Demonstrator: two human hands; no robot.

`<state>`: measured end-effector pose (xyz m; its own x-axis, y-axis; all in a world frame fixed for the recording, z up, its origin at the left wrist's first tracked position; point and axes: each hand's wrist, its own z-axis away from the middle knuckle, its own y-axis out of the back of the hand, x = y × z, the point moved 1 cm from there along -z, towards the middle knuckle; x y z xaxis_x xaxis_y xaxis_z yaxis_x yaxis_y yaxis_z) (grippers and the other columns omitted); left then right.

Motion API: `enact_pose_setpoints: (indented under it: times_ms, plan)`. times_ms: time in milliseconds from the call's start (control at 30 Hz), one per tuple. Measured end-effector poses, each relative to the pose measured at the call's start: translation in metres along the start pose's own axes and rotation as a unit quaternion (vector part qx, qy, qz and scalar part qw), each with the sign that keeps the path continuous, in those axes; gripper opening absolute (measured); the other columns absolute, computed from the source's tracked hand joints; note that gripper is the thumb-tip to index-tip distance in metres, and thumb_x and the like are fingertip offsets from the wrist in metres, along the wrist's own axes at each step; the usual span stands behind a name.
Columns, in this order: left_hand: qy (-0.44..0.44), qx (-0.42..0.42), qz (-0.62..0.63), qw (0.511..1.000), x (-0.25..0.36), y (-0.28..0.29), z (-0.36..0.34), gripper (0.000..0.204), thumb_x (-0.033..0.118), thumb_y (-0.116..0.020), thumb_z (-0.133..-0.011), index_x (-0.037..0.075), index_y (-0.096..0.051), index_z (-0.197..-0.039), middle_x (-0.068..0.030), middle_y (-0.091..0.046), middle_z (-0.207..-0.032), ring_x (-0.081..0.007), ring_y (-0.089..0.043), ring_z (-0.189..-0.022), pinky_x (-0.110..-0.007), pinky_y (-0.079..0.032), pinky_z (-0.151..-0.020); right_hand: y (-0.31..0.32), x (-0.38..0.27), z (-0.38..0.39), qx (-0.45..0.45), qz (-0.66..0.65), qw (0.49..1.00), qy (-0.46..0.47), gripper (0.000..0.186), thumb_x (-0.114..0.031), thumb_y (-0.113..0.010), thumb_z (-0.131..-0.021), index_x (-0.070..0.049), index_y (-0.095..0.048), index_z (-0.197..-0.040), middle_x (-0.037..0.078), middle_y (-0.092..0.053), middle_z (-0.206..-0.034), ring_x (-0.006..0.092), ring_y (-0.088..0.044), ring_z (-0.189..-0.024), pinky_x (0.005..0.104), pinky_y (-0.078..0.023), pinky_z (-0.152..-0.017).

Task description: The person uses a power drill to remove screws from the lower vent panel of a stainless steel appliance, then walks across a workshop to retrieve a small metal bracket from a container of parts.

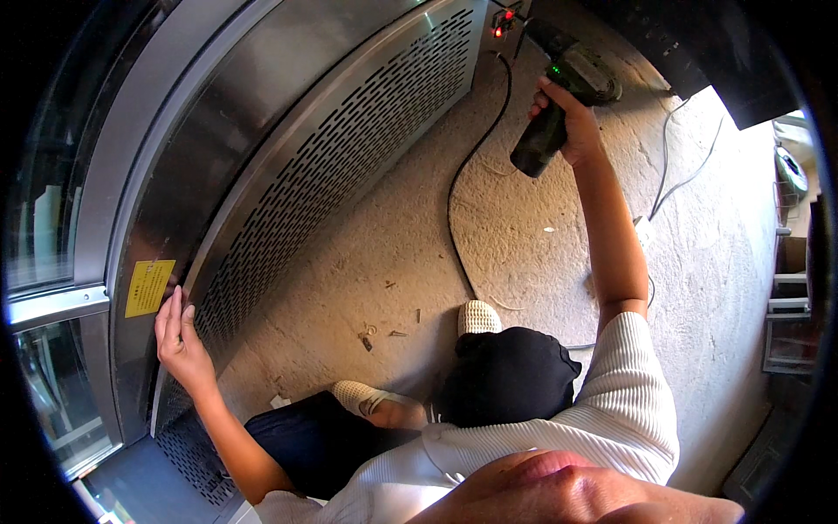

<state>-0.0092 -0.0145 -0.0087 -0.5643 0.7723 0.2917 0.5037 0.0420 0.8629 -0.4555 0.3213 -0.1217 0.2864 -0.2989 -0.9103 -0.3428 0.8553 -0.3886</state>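
My right hand (576,122) is wrapped around the handle of a dark cordless drill (567,74), which has small green lights on its body. Its front end points up and left, close to the far end of the perforated metal panel (349,131); the tip is too dark to make out. At the near end of that panel, my left hand (183,345) has its fingers stretched out, fingertips resting at the panel's edge. Just beside those fingertips, a yellow label (150,288) is stuck on the dark steel face of the cabinet (227,113).
Red lights glow on a small socket or switch (502,24) past the panel's far end. A black cable (454,196) runs across the concrete floor (410,262) to my shoe (478,318). Small scraps (367,341) lie nearby. Thin wires (663,175) and shelving (790,323) are at right.
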Motion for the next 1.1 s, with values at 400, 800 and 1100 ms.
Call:
enact_pose_setpoints:
  times_ms: [400, 800, 1100]
  plan:
    - [-0.001, 0.0, 0.012, 1.0, -0.0058, -0.0067, 0.0013, 0.029, 0.004, -0.058, -0.088, 0.006, -0.065, -0.116, -0.0104, -0.066, -0.108, -0.0205, -0.061, -0.099, -0.031, -0.045, -0.087, -0.0031, 0.0006, -0.0009, -0.009, 0.001, 1.0, 0.017, 0.017, -0.016, -0.069, -0.082, -0.008, -0.055, -0.088, 0.002, -0.054, -0.068, 0.0151, -0.056, -0.062, 0.0305, -0.049, -0.062]
    - [-0.002, 0.013, 0.015, 1.0, -0.0081, -0.0082, 0.003, 0.027, 0.006, -0.059, -0.089, 0.005, -0.066, -0.114, -0.0104, -0.067, -0.108, -0.0215, -0.062, -0.1, -0.032, -0.046, -0.088, -0.0052, 0.0005, -0.0021, -0.021, -0.017, 0.999, 0.027, 0.018, -0.016, -0.07, -0.082, -0.006, -0.056, -0.088, 0.003, -0.055, -0.069, 0.0149, -0.056, -0.063, 0.0308, -0.05, -0.064]
    - [0.005, 0.02, 0.011, 1.0, -0.0004, -0.0091, 0.0025, 0.027, 0.006, -0.059, -0.089, 0.006, -0.066, -0.114, -0.0111, -0.066, -0.109, -0.0213, -0.062, -0.1, -0.031, -0.046, -0.089, -0.0028, 0.0026, -0.003, -0.006, -0.02, 1.0, 0.008, 0.025, -0.018, -0.069, -0.083, -0.002, -0.06, -0.1, 0.002, -0.053, -0.069, 0.014, -0.054, -0.064, 0.029, -0.048, -0.064]
